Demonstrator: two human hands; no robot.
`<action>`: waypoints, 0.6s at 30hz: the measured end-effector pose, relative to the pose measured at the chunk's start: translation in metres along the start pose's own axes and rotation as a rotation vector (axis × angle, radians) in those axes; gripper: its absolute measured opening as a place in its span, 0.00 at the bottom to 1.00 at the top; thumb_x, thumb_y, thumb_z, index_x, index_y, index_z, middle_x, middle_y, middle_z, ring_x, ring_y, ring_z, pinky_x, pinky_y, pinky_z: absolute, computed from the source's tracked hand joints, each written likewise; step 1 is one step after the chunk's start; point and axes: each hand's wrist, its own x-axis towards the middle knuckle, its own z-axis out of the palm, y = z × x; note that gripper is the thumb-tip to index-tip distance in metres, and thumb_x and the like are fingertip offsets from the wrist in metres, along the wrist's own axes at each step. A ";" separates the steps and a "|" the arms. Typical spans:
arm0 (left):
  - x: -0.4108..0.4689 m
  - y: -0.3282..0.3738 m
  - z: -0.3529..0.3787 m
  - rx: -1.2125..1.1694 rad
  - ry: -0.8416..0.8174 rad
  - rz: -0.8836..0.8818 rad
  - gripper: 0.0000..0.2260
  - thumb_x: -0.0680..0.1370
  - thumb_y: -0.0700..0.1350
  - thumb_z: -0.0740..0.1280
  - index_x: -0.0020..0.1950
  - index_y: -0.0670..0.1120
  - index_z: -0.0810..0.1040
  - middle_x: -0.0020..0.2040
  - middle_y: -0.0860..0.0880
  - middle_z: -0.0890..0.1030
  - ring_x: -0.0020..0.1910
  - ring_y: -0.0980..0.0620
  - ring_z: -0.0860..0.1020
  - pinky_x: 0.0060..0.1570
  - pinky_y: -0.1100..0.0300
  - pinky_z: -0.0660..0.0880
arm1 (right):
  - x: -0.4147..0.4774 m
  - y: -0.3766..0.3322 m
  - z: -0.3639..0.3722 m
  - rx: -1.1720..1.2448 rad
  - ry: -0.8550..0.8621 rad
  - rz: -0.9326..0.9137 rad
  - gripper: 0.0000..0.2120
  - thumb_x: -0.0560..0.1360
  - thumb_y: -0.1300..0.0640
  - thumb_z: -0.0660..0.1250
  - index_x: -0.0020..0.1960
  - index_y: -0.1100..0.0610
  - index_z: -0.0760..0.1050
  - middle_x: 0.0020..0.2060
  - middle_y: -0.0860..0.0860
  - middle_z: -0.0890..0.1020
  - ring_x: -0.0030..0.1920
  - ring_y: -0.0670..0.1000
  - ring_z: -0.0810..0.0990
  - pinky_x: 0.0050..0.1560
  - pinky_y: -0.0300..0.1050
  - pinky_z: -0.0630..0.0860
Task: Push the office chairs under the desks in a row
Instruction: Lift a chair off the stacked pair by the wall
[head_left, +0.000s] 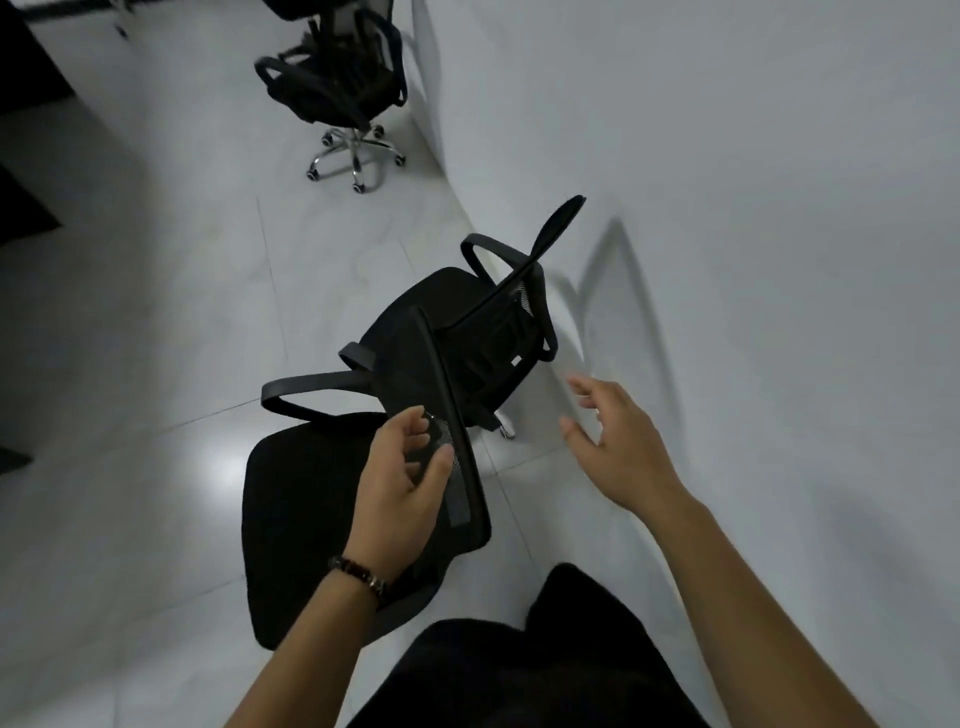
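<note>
Left hand (410, 483) gripping backrest rim (458, 410) of nearest chair (291, 519), fingers curling round; chair standing on floor (182, 312) beside wall (727, 156). Right hand (618, 441) hovering, fingers spread. Likely rolling easily; rigid rim being best hold.

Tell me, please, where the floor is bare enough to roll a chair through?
The widest bare floor lies left of the near chair and middle chair, toward the dark desks. Another bare stretch separates the middle chair from the far chair. It is crowded on the right: the two closer chairs overlap beside the wall.
</note>
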 end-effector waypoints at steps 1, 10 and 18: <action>-0.003 -0.009 0.006 -0.007 0.011 -0.017 0.23 0.77 0.45 0.67 0.70 0.49 0.65 0.62 0.54 0.72 0.60 0.58 0.73 0.55 0.64 0.73 | 0.005 0.003 0.002 -0.028 -0.030 -0.021 0.22 0.79 0.50 0.63 0.72 0.48 0.65 0.64 0.46 0.72 0.63 0.44 0.72 0.65 0.48 0.72; -0.002 -0.091 0.086 -0.014 0.131 -0.408 0.36 0.71 0.67 0.61 0.74 0.52 0.60 0.68 0.50 0.69 0.66 0.51 0.69 0.63 0.46 0.73 | 0.116 0.011 0.054 -0.331 -0.444 -0.477 0.20 0.80 0.53 0.62 0.71 0.54 0.68 0.67 0.51 0.71 0.66 0.50 0.70 0.66 0.44 0.68; 0.074 -0.083 0.156 0.040 0.183 -0.732 0.35 0.78 0.65 0.53 0.78 0.47 0.51 0.78 0.46 0.55 0.76 0.49 0.55 0.74 0.47 0.56 | 0.256 0.011 0.136 -0.848 -0.798 -1.083 0.37 0.77 0.30 0.43 0.79 0.51 0.51 0.79 0.56 0.47 0.78 0.55 0.38 0.75 0.57 0.34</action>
